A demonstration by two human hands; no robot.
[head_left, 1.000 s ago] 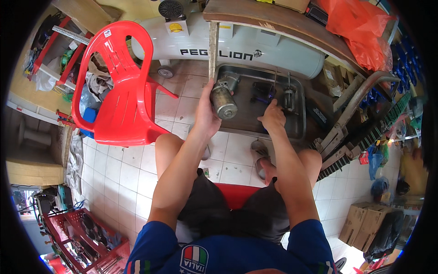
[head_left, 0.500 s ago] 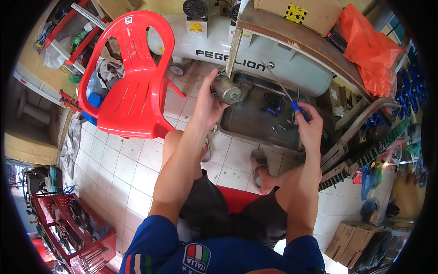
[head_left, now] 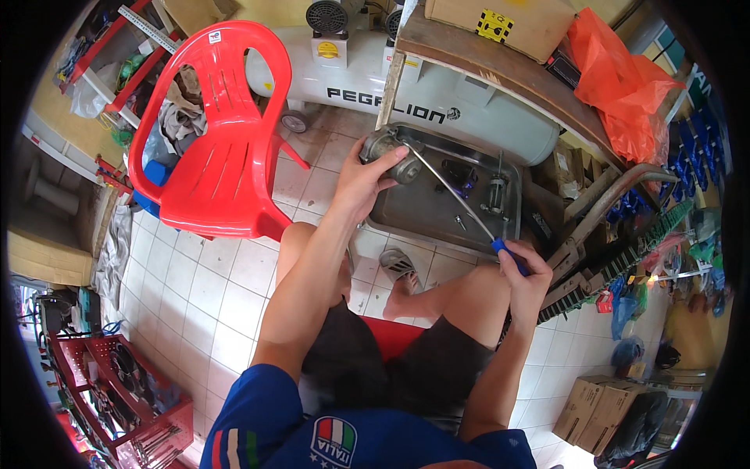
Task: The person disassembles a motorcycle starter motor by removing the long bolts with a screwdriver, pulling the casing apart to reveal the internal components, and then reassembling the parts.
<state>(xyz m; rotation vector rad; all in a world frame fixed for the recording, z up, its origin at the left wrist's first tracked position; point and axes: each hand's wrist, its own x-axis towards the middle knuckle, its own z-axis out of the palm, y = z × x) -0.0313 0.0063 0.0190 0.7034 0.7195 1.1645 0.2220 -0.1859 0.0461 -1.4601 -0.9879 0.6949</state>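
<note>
My left hand (head_left: 362, 184) is closed round a grey metal starter motor (head_left: 405, 170), held over the near left part of a dark metal tray (head_left: 394, 221). Its thumb lies across the motor's body. In my right hand (head_left: 529, 275) is a long screwdriver (head_left: 461, 198) with a blue handle, gripped by the fingers. The shaft slants up and left, and its tip meets the motor near my left thumb; what it touches there is too small to make out. Inside the tray lie a cylindrical metal part (head_left: 495, 192), a dark part (head_left: 459, 177) and small bolts (head_left: 460, 223).
A red plastic chair (head_left: 215, 176) stands at the left. Behind the tray lies a large grey air compressor tank (head_left: 500, 125), with a wooden shelf (head_left: 484, 66) above it. Metal bars (head_left: 601, 227) lean at the right. My sandalled foot (head_left: 400, 270) is near the tray's front edge.
The screwdriver's tip has come down from above the tray onto the motor, as my right hand moved lower. My left thumb now crosses the motor. My right foot has shifted left.
</note>
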